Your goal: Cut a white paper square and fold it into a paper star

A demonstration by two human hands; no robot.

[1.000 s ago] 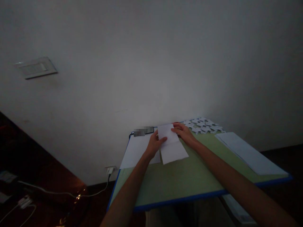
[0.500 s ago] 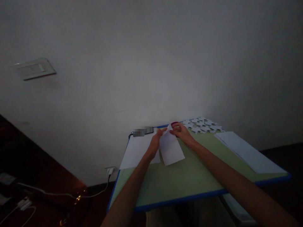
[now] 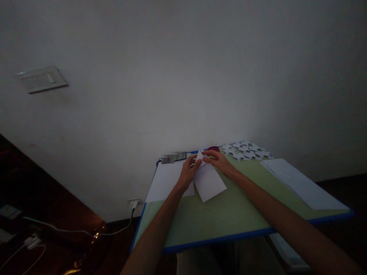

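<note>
Left hand closed on the left edge of the folded white paper at its pointed far end, thumb on top; right hand pinches the same end from the right, thumb and fingers narrowly set. Paper's broad part extends from between the hands toward the wearer, over the green tabletop; contact with it cannot be told

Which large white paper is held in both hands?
The middle paper, its far end folded to a point between left hand and right hand; the left paper and right paper lie flat.
</note>
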